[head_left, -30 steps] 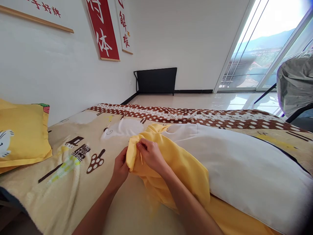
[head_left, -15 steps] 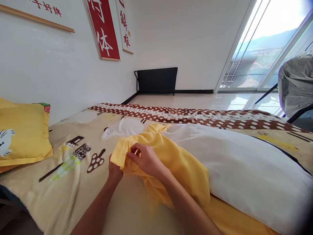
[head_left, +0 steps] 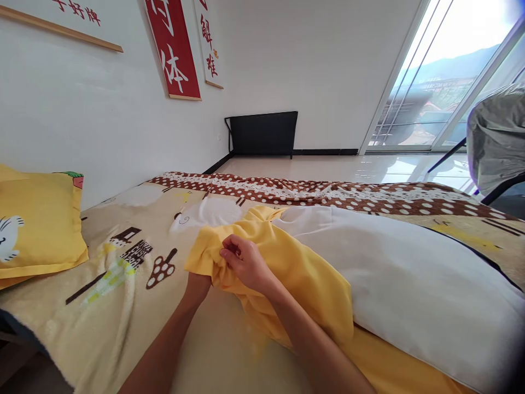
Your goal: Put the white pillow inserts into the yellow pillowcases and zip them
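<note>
A bunched yellow pillowcase [head_left: 295,262] lies on the bed, drawn partly over a plump white pillow [head_left: 410,268]. More of the yellow cloth shows beneath the pillow's near edge. My right hand [head_left: 248,265] is closed in a pinch, thumb and fingers together on a gathered fold of the pillowcase. My left hand [head_left: 199,285] reaches into or under the cloth's left end; its fingers are hidden by the fabric, so their grip does not show.
A patterned beige blanket [head_left: 118,312] with a brown dotted border covers the bed. At far left rests a yellow pillow [head_left: 45,224]. Beyond the bed stand a black panel [head_left: 264,134] and, at right, a grey-covered chair [head_left: 498,142] near the glass door [head_left: 435,98].
My left hand has slid further into the cloth, and its fingers have gone out of sight. My right hand has shifted slightly right, and the fabric between the hands is more bunched.
</note>
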`<state>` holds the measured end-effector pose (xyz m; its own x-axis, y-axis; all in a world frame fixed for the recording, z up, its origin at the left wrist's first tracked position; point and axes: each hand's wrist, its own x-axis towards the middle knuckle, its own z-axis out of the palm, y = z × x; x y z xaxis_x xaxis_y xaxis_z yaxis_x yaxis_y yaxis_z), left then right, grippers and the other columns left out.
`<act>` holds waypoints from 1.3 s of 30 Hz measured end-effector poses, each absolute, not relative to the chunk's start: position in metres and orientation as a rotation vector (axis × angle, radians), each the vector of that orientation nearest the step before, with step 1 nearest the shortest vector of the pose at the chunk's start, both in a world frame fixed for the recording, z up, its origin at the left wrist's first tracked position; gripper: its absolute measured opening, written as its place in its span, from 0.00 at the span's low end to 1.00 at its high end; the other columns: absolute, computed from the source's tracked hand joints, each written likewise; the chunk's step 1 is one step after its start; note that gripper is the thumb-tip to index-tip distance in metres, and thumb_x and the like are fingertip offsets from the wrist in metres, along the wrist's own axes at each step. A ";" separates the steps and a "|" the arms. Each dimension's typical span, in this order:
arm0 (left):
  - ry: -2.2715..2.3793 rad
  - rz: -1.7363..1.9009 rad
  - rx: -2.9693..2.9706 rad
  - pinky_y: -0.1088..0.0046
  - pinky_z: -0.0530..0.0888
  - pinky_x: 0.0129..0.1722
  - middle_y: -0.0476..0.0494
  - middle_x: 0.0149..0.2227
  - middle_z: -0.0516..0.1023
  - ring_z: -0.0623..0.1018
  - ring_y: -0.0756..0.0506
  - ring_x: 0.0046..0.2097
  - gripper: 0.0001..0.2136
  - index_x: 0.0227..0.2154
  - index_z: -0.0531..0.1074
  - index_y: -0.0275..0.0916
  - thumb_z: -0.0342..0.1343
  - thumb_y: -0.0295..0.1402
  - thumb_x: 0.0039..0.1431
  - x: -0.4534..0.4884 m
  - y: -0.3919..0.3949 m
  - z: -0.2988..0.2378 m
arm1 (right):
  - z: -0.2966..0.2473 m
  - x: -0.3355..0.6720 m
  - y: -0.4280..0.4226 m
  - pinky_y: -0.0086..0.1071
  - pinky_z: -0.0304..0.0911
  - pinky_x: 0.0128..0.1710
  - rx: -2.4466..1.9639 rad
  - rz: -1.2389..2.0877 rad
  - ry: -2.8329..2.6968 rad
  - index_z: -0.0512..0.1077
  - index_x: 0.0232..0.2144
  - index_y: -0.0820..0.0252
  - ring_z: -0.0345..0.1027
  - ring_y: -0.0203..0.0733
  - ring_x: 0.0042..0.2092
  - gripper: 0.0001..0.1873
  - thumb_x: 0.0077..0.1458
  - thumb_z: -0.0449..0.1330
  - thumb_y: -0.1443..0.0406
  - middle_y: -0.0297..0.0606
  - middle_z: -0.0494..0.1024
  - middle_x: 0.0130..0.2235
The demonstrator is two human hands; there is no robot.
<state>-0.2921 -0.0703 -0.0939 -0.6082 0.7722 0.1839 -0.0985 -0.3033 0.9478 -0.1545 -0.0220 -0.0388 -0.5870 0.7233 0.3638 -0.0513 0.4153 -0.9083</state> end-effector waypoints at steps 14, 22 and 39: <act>1.339 1.993 0.973 0.74 0.72 0.34 0.46 0.29 0.76 0.75 0.45 0.37 0.12 0.33 0.75 0.39 0.60 0.39 0.46 -0.285 -0.078 -0.099 | -0.042 -0.155 -0.023 0.28 0.54 0.29 -0.624 1.095 -1.896 0.65 0.27 0.58 0.59 0.34 0.28 0.05 0.54 0.53 0.64 0.32 0.69 0.27; 1.322 1.890 1.097 0.75 0.72 0.38 0.45 0.36 0.77 0.76 0.45 0.39 0.14 0.37 0.74 0.36 0.61 0.38 0.50 -0.290 -0.079 -0.080 | -0.041 -0.157 -0.031 0.26 0.53 0.31 -0.663 0.846 -2.168 0.67 0.33 0.58 0.62 0.34 0.31 0.03 0.54 0.55 0.68 0.34 0.72 0.34; 0.876 1.794 0.431 0.67 0.73 0.48 0.42 0.41 0.79 0.76 0.43 0.46 0.15 0.45 0.72 0.37 0.50 0.26 0.53 -0.300 -0.073 -0.053 | -0.029 -0.140 -0.025 0.31 0.41 0.26 -0.840 0.272 -2.713 0.68 0.27 0.61 0.63 0.35 0.28 0.11 0.60 0.53 0.64 0.37 0.74 0.30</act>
